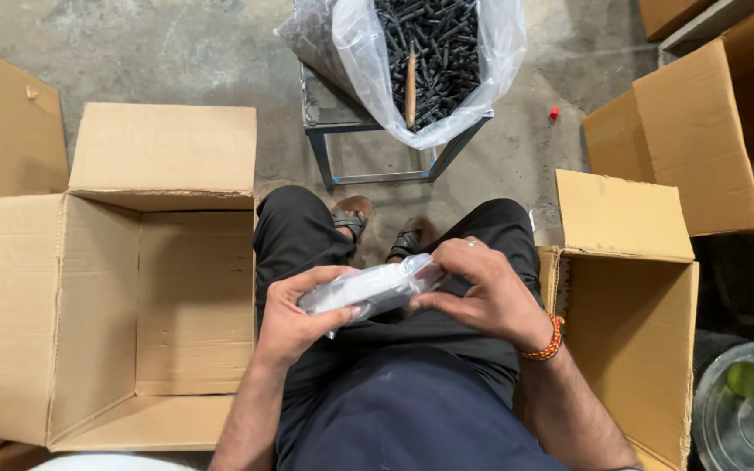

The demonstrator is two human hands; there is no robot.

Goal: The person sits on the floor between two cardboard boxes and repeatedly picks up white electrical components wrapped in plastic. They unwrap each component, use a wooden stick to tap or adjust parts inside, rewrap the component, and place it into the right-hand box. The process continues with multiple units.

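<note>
Clear plastic packet (373, 288) sits above the lap, between open cartons, left hand (294, 318) gripping its end, right hand (482, 292) fingers pinching its edge; closing it seems underway, needing a steady fold.

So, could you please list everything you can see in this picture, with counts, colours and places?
Packet: one, clear plastic around something white and grey, held in both hands over the lap.
Open boxes: two, brown cardboard, a large one at the person's left, a smaller one at the right.
Other boxes: brown, far right.
Bag: one, clear plastic, full of black parts, on a metal stand.
Red cap: one, on the floor.
Sandals: two, dark.
Wristband: one, orange, right wrist.
Left hand, right hand: gripping the packet.
</note>
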